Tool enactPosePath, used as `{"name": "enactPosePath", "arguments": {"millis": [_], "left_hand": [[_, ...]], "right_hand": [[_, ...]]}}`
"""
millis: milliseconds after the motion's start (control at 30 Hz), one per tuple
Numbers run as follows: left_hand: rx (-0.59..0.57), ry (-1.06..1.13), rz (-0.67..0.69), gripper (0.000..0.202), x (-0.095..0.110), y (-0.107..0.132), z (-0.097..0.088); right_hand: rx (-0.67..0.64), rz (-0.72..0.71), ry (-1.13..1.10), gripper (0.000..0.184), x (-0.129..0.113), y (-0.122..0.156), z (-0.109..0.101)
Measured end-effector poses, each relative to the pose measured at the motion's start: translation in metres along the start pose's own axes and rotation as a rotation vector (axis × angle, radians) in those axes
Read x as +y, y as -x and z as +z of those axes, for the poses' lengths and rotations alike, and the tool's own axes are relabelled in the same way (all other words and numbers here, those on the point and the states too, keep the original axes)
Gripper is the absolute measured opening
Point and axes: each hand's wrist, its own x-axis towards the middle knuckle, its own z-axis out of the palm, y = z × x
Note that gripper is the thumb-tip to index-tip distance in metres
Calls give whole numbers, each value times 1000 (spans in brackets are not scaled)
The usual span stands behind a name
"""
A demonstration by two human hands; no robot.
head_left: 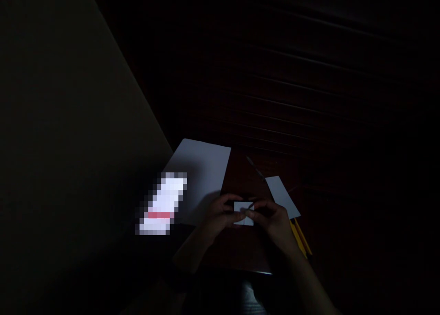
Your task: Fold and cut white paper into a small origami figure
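A small, squarish piece of white paper [240, 207] is held up between my two hands, above the dark table. My left hand [219, 214] is closed on its left side, thumb across the front and fingers behind. At the right side, my right hand [276, 219] pinches the paper between thumb and fingers. A dark line or fold runs near the pinch, but the dim light hides what it is. The backs of both hands are in shadow.
A large white sheet [202, 168] lies left, beside a bright blurred-out screen [163, 205]. A white paper strip [282, 198], a thin dark tool [256, 168] and yellow-handled objects [299, 239] lie right. The wooden table [237, 255] meets a pale wall [68, 99].
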Motion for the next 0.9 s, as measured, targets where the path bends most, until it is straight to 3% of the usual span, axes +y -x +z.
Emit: {"name": "enactPosePath", "arguments": {"millis": [167, 367, 567, 767, 900], "left_hand": [[-61, -58, 35, 47, -3, -2, -1], [-48, -37, 71, 44, -3, -2, 1], [-20, 20, 21, 46, -3, -1, 1], [43, 32, 79, 42, -4, 1, 0], [33, 93, 48, 44, 0, 4, 0]], "right_hand": [[48, 20, 3, 9, 6, 3, 4], [113, 117, -45, 15, 6, 9, 9], [59, 72, -89, 17, 0, 8, 8], [-9, 15, 15, 14, 2, 5, 6], [-28, 15, -16, 13, 7, 4, 6]]}}
